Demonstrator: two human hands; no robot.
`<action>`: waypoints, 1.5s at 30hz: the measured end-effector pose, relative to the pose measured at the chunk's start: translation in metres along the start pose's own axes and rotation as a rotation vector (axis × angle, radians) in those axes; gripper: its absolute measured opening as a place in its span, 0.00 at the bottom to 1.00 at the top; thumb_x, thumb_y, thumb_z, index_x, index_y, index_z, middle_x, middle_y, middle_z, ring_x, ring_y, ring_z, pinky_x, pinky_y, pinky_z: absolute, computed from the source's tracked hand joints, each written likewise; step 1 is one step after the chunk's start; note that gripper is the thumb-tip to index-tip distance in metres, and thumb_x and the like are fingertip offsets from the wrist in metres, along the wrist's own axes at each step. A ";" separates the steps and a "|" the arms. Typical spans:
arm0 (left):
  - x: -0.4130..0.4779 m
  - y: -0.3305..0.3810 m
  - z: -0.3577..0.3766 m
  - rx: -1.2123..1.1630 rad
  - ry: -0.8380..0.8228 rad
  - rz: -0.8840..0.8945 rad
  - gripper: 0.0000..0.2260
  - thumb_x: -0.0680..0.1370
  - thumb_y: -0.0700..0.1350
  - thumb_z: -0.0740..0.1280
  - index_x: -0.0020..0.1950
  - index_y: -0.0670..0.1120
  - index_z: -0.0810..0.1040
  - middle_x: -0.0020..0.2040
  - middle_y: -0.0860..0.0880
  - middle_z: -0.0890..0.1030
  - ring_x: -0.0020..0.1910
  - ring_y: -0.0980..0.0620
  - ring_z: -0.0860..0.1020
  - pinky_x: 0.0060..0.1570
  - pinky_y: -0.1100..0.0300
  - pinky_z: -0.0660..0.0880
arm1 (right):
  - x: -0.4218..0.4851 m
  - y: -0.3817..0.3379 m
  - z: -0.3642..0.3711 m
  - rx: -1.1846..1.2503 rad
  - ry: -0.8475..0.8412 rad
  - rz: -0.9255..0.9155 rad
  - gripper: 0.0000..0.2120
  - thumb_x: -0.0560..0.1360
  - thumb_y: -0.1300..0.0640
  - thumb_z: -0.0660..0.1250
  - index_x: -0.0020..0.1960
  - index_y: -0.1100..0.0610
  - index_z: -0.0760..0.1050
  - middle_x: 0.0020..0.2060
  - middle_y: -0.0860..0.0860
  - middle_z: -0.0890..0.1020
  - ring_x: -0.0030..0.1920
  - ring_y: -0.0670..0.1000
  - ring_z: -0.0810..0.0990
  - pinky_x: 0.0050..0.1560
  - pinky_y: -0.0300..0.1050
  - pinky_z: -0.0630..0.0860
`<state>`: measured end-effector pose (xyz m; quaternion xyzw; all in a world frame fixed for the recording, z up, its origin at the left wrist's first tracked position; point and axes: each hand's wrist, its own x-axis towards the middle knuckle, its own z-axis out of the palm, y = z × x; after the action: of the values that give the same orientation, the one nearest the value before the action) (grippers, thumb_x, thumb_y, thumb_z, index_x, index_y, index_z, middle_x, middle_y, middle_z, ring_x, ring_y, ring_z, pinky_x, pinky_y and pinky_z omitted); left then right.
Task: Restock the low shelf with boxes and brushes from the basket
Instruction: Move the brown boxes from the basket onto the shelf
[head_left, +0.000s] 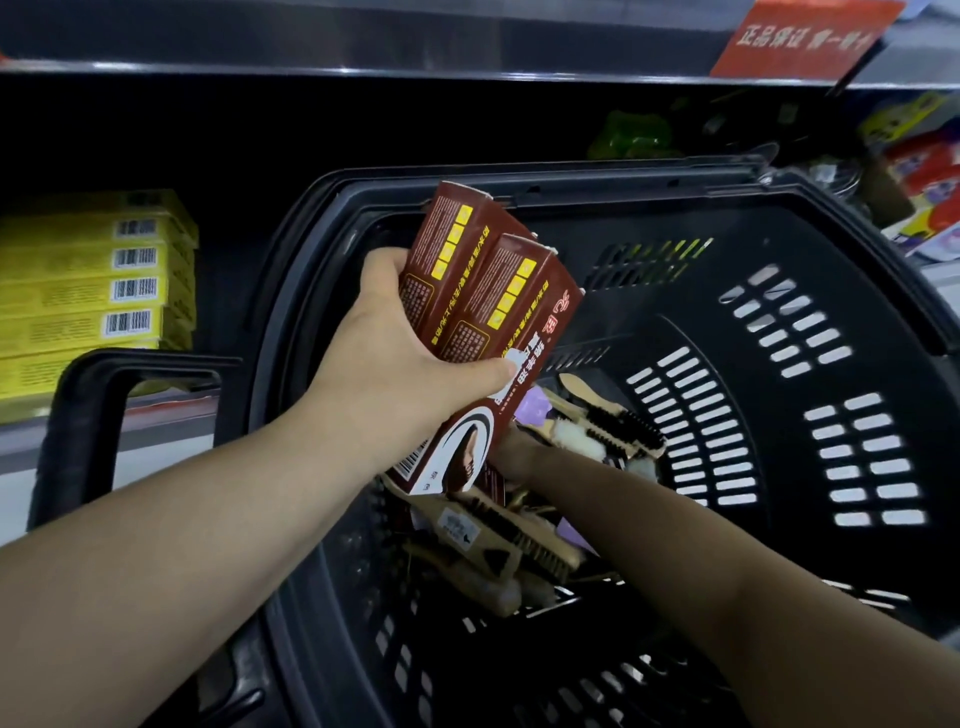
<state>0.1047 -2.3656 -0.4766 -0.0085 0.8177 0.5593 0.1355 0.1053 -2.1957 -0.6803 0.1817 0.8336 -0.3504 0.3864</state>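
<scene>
My left hand (395, 338) grips two dark red boxes (488, 301) side by side, raised above the black basket (779, 364). They tilt with their tops toward the shelf. My right hand (511, 454) reaches down into the basket underneath the boxes. Most of it is hidden behind them, so its fingers cannot be made out. Wooden brushes with dark bristles (613, 421) lie in the basket's bottom, and another brush (493, 535) lies nearer to me. A further dark red box (491, 483) lies among them.
Stacked yellow boxes (98, 291) fill the left of the low shelf (171, 410). The shelf space behind the basket is dark. The basket's handle (88, 415) stands at the left. Colourful packages (924, 176) sit at the right, and a red sign (800, 41) hangs above.
</scene>
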 end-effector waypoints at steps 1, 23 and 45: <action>0.000 0.000 0.000 0.002 -0.001 0.003 0.31 0.63 0.53 0.77 0.57 0.61 0.61 0.45 0.59 0.77 0.38 0.71 0.78 0.25 0.76 0.71 | -0.002 0.000 -0.002 -0.018 0.004 0.008 0.19 0.79 0.53 0.60 0.67 0.60 0.70 0.62 0.59 0.76 0.63 0.60 0.73 0.64 0.51 0.70; -0.005 0.043 0.016 -0.354 -0.080 -0.152 0.32 0.58 0.67 0.72 0.56 0.52 0.72 0.45 0.53 0.84 0.40 0.53 0.84 0.46 0.52 0.79 | -0.263 -0.043 -0.113 1.291 0.049 -0.225 0.21 0.73 0.45 0.57 0.50 0.59 0.80 0.48 0.61 0.83 0.44 0.59 0.83 0.46 0.55 0.81; -0.062 -0.057 -0.232 -0.271 0.199 -0.476 0.35 0.61 0.62 0.74 0.61 0.46 0.71 0.48 0.43 0.84 0.44 0.42 0.83 0.49 0.48 0.79 | -0.212 -0.275 0.027 0.754 -0.183 -0.206 0.14 0.77 0.52 0.64 0.40 0.58 0.83 0.38 0.56 0.85 0.34 0.53 0.85 0.37 0.46 0.82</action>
<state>0.1244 -2.6080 -0.4358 -0.2732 0.7198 0.6123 0.1797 0.0968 -2.4112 -0.4069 0.1945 0.6224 -0.6834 0.3282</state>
